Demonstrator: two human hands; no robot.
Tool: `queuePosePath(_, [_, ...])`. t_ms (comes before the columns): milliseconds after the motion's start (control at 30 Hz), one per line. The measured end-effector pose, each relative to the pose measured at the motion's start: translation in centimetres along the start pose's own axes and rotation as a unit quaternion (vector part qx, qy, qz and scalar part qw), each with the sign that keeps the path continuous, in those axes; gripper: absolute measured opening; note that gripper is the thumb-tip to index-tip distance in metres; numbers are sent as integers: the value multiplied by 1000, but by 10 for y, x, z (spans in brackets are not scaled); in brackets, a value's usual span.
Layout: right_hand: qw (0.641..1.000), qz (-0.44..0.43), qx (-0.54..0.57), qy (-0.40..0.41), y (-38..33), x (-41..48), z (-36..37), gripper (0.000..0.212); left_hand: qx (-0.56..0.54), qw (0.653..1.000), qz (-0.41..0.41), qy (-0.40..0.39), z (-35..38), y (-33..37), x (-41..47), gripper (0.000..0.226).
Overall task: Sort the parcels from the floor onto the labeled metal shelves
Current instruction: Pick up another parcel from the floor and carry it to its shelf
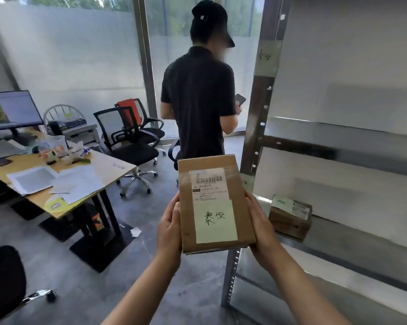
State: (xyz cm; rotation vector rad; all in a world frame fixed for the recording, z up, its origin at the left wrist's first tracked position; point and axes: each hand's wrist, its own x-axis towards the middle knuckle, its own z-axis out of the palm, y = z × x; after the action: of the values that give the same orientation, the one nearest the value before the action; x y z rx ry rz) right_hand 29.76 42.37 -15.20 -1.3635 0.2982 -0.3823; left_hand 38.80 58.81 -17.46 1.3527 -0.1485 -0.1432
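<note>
I grip the box (215, 205) in both hands (168, 228), label up, to match it against the shelf (315, 146) just right of it.

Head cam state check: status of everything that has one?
Box: held up, label facing the camera.
Left hand: grips box's left edge.
Right hand: grips box's right edge.
Small box: sitting on the shelf, closed.
Monitor: on.
Phone: held by the standing person.

Handwritten "泰安" on pale green note (215, 220) on parcel (186, 207); shipping label (209, 184) print, shelf-post tag (265, 57) too blurred.
</note>
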Motion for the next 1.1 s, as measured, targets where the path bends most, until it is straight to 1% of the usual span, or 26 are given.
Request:
queuePosePath(100, [999, -22, -4, 34, -9, -7, -2, 35, -15, 999, 0, -42, 7, 2, 7, 32])
queuePosePath(267, [996, -40, -2, 84, -25, -15, -8, 33, -22, 995, 17, -94, 26, 13, 15, 27])
queuePosePath(367, [993, -56, 2, 106, -35, -17, -8, 34, -12, 990, 38, -132, 34, 20, 24, 31])
queuePosePath(500, [989, -74, -4, 126, -47, -14, -11, 33, -59, 980, 41, -185, 45, 29, 34, 32])
queuePosePath(600, [986, -92, -14, 140, -56, -6, -13, 32, -100, 971, 27, -216, 57, 40, 39, 39])
queuePosePath(700, [982, -111, -13, 151, -63, 5, -15, 32, -123, 967, 14, -224, 69, 46, 45, 42])
queuePosePath(867, [975, -143, 5, 169, -81, 29, -18, 31, -108, 966, 51, -229, 87, 66, 62, 38])
queuePosePath(1000, [973, -164, 16, 162, -97, 41, -23, 32, -96, 964, 78, -236, 102, 81, 74, 38])
queuePosePath(1100, [972, -166, 20, 163, -102, 46, -27, 32, -103, 963, 83, -233, 109, 86, 78, 37])
